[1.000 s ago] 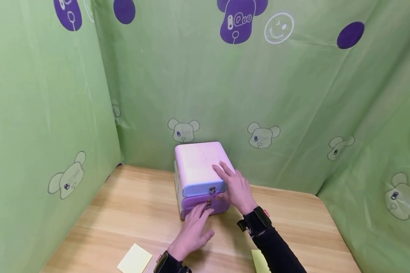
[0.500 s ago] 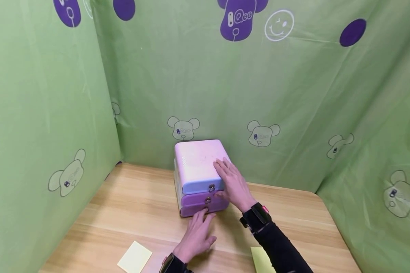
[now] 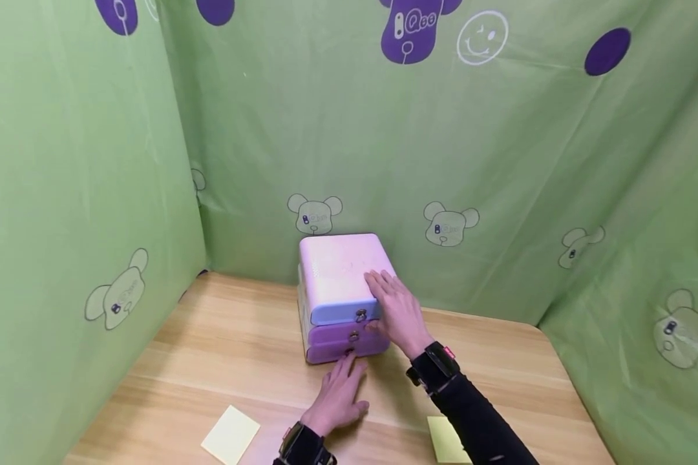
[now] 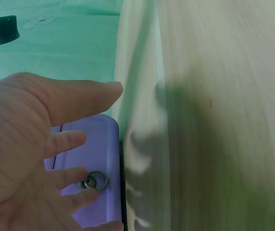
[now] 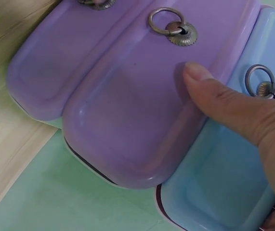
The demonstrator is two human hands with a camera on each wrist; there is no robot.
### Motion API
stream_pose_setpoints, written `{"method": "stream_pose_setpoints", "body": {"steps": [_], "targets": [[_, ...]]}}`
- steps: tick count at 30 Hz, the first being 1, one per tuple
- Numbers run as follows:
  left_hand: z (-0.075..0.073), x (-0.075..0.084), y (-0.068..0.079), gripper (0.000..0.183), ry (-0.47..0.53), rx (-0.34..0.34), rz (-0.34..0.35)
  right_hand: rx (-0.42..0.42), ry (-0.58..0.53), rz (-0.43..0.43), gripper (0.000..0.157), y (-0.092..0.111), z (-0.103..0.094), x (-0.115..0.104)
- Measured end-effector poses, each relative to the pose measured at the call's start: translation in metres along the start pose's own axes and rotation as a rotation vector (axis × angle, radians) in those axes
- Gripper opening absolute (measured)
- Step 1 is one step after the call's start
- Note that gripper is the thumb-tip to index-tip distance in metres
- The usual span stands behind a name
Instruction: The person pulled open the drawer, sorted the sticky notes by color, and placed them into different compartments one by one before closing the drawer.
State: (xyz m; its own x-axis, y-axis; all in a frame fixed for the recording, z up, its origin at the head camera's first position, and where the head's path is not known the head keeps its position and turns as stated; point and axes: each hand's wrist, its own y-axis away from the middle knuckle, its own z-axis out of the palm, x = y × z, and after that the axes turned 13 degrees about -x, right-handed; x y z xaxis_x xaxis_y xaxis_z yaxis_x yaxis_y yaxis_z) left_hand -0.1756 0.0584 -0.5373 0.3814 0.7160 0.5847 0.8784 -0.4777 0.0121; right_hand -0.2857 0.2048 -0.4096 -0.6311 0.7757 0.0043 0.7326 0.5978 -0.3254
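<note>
A small chest of drawers (image 3: 346, 268) with a pale pink top stands against the back curtain. Its blue top drawer (image 3: 340, 313) sits above a purple middle drawer (image 3: 331, 334) and a purple bottom drawer (image 3: 326, 352), each with a metal ring pull. My left hand (image 3: 337, 395) reaches up from the front, fingers extended at the bottom drawer's ring pull (image 4: 98, 181); whether they touch it I cannot tell. My right hand (image 3: 402, 318) rests on the chest's right side, fingers along the top. Its thumb (image 5: 214, 94) lies at the middle drawer's front.
A pale yellow paper square (image 3: 231, 434) lies at the table's front left. Another yellow sheet (image 3: 444, 439) is partly covered by the right sleeve. Green curtains (image 3: 384, 142) enclose the wooden table (image 3: 238, 342) at the back and sides.
My left hand has moved down from the middle drawer's ring pull to the bottom drawer's. The right hand's fingers have drawn closer together on the chest's top. The view has tilted slightly.
</note>
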Motion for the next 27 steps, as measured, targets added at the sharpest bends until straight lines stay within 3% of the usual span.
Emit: {"method": "stream_pose_setpoints", "body": {"steps": [15, 22, 27], "targets": [[0.0061, 0.0008, -0.0093, 0.079, -0.055, -0.014, -0.033, -0.003, -0.006, 0.008, 0.117, -0.0029, -0.0020, -0.0019], [0.0063, -0.0017, -0.0088, 0.071, -0.099, 0.052, -0.054, -0.007, -0.017, 0.004, 0.116, -0.0022, -0.0012, -0.0016], [0.0073, -0.0038, -0.0102, 0.071, -0.103, 0.055, -0.040, -0.025, -0.016, -0.001, 0.117, -0.0001, -0.0007, 0.0004]]}}
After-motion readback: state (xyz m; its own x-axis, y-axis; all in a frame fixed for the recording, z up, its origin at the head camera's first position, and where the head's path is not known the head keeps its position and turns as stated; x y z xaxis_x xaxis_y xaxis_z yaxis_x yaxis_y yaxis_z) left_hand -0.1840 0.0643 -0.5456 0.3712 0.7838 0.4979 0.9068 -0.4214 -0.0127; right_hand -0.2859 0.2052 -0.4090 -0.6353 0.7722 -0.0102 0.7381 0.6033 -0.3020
